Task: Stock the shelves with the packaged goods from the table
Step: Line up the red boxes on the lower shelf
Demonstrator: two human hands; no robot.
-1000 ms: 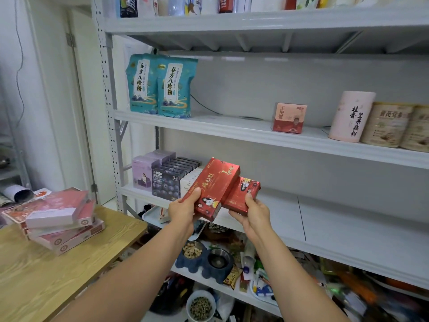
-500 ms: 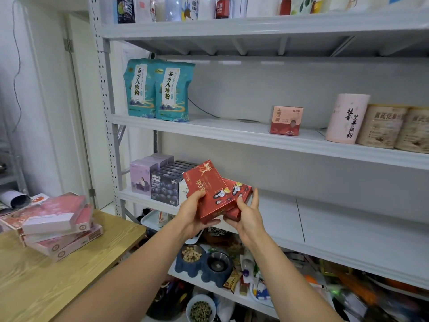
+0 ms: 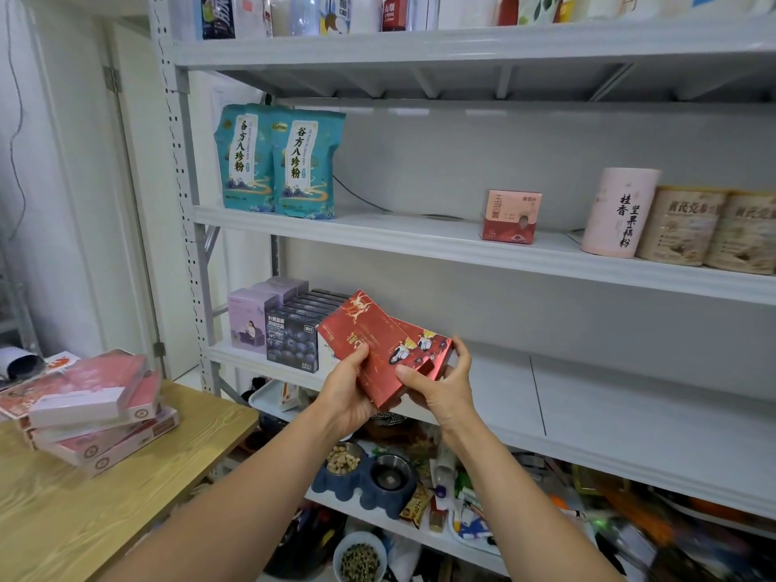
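Left hand [image 3: 344,390] and right hand [image 3: 443,392] both grip the red boxes [image 3: 369,342] just off the lower shelf [image 3: 596,396], so I'd square them up and slide them in upright beside the dark boxes [image 3: 292,344], labels out.

The room is bright, with soft, even light. Dark shade sits under the top shelf [image 3: 420,48]. The red boxes [image 3: 369,342] shine a bit where light hits them, and so do the pink boxes [image 3: 92,392] on the tabletop [image 3: 105,518]. The clutter [image 3: 672,539] at the bottom right is smeared and blurry. The shelf post [image 3: 184,203] leans, and straight lines bend near the edges.
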